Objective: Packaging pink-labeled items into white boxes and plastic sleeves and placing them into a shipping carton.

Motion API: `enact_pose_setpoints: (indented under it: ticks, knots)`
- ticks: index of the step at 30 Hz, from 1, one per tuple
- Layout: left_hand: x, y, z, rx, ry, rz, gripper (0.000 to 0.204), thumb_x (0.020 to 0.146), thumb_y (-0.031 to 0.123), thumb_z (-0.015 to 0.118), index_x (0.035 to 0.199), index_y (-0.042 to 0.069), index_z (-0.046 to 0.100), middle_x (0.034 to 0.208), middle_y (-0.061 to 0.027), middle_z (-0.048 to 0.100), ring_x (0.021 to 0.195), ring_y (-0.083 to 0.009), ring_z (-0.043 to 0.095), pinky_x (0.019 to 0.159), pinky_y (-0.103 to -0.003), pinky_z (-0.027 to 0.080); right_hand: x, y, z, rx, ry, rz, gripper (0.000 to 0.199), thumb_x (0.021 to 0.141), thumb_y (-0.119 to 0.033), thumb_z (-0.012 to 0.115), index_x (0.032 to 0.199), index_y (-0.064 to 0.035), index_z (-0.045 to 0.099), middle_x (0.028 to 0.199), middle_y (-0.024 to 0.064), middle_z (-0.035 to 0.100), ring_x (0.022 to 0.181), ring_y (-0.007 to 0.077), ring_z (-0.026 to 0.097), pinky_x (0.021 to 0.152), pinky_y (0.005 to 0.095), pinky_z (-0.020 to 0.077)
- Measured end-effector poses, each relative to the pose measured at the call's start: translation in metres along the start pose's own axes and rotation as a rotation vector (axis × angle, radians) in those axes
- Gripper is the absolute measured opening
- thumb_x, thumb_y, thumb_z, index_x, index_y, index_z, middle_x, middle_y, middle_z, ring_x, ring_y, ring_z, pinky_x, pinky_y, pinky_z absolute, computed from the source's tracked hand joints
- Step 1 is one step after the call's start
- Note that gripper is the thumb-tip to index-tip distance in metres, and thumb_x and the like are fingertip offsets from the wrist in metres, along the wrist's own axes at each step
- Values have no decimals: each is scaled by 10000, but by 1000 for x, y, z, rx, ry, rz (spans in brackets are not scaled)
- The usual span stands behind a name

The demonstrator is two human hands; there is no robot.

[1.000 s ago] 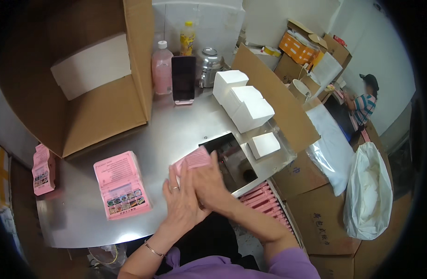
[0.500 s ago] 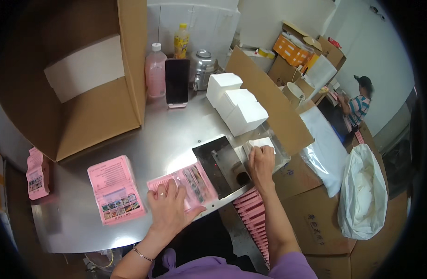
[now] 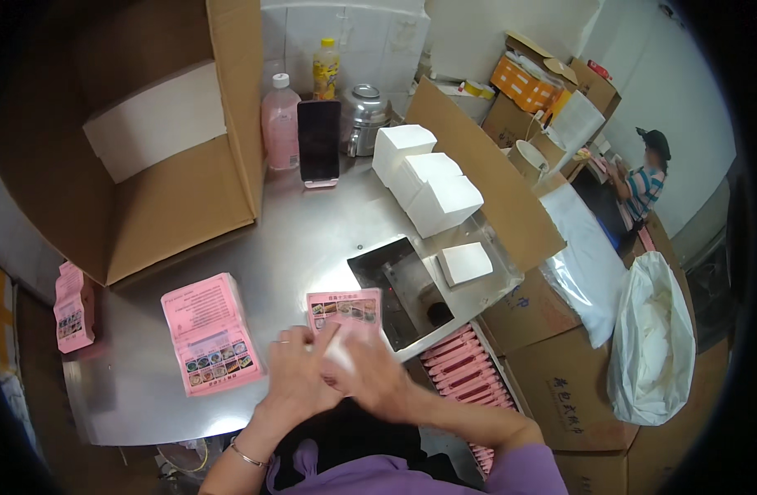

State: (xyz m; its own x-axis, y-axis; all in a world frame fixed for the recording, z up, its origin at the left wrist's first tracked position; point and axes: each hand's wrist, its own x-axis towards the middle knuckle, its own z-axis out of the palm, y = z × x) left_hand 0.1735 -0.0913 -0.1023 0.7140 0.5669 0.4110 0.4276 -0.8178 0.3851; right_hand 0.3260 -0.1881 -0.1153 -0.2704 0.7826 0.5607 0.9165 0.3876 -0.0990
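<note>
Both hands meet near the table's front edge, just in front of the dark square recess [image 3: 403, 289]. Between them is a white folded paper napkin [image 3: 337, 356], smeared by motion. My left hand [image 3: 300, 373] grips it from the left side. My right hand [image 3: 377, 375], blurred, closes on it from the right. Just beyond the fingers lies a pink printed packet [image 3: 345, 304] with small food pictures; its near part is hidden by my hands. Left of it sits a stack of similar pink packets [image 3: 212, 334]. A small white napkin pile [image 3: 466, 264] lies right of the recess.
An open cardboard box [image 3: 176, 206] stands at the back left. Behind are a pink bottle [image 3: 281, 124], a phone on a stand [image 3: 319, 142] and white napkin blocks [image 3: 432, 194]. Lower right, pink packets [image 3: 461, 363] fill a box beside cartons [image 3: 572, 379]. Another person [image 3: 645, 186] works farther off.
My right hand has left the white napkin pile and come leftward to my left hand, with a white napkin now between them. The pink packet under my left hand has turned.
</note>
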Motion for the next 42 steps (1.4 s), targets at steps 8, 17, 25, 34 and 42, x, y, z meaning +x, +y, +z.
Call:
enact_pose_setpoints:
  ticks: [8, 17, 25, 34, 42]
  knots:
    - [-11, 0, -37, -143, -144, 71, 518, 807, 56, 681, 1314, 38, 576, 891, -127, 566, 831, -308, 576, 715, -408, 448, -4, 118, 45, 178, 8, 642, 192, 858, -81, 552, 1023, -16, 626, 998, 228, 664, 974, 413, 633, 996, 567, 442]
    - [-43, -46, -98, 313, 266, -396, 300, 675, -62, 580, 956, 43, 567, 1135, -165, 579, 1125, -417, 482, 1024, -527, 346, -6, 130, -31, -728, 244, 522, 146, 848, -136, 679, 952, -37, 654, 888, 131, 610, 900, 321, 603, 730, 456, 477]
    - [-32, -46, -96, -108, 135, -228, 275, 753, -78, 565, 1007, 28, 568, 948, -155, 535, 908, -375, 534, 815, -478, 425, -37, 161, -27, -643, 122, 678, 122, 881, -144, 652, 876, -27, 620, 907, 158, 552, 912, 331, 544, 782, 449, 457]
    - [-9, -5, 7, 35, -11, 61, 355, 745, -24, 648, 1089, 52, 608, 932, -134, 508, 905, -331, 504, 731, -421, 393, -42, 165, -34, -508, 98, 686, 124, 875, -128, 665, 937, -24, 635, 927, 153, 552, 922, 331, 539, 779, 454, 451]
    - [-11, -1, 23, -264, -71, 183, 309, 753, 30, 726, 1037, -9, 612, 1077, -201, 559, 954, -381, 570, 809, -494, 458, -34, 149, -40, -362, 386, 617, 390, 847, 62, 569, 1229, -3, 616, 1132, 207, 629, 1084, 378, 594, 940, 459, 483]
